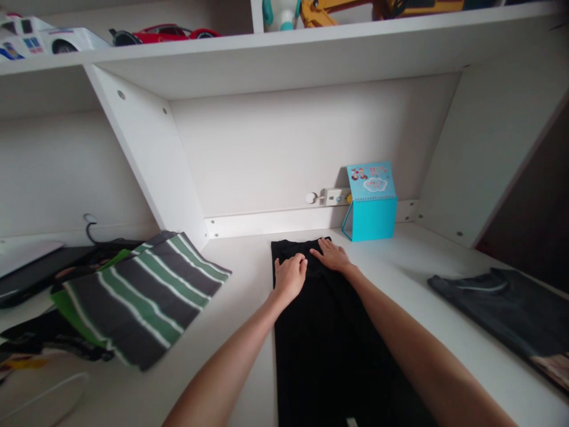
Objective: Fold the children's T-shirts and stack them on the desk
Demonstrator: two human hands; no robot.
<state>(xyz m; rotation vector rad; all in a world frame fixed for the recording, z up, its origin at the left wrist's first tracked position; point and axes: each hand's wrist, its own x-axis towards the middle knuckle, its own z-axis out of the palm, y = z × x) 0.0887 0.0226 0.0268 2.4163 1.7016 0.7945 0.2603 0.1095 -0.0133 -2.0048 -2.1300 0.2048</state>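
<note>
A long black garment (pixel 320 350) lies lengthwise on the white desk in front of me, its far end slightly rumpled; I cannot tell whether it is a pair of trousers. At its far left part, my left hand (pixel 291 276) rests with curled fingers, closed on the dark cloth. My right hand (pixel 332 256) lies flat across the far right corner, fingers spread and pressing on the fabric. Near the bottom edge of the view a small pale mark shows on the garment.
A striped green and grey cloth (pixel 155 290) lies to the left, over other items. A dark folded shirt (pixel 511 308) sits on the right. Behind the garment stand a blue desk calendar (pixel 373 216) and a power socket (pixel 335 197). Overhead runs a white shelf (pixel 284 59) with toy cars.
</note>
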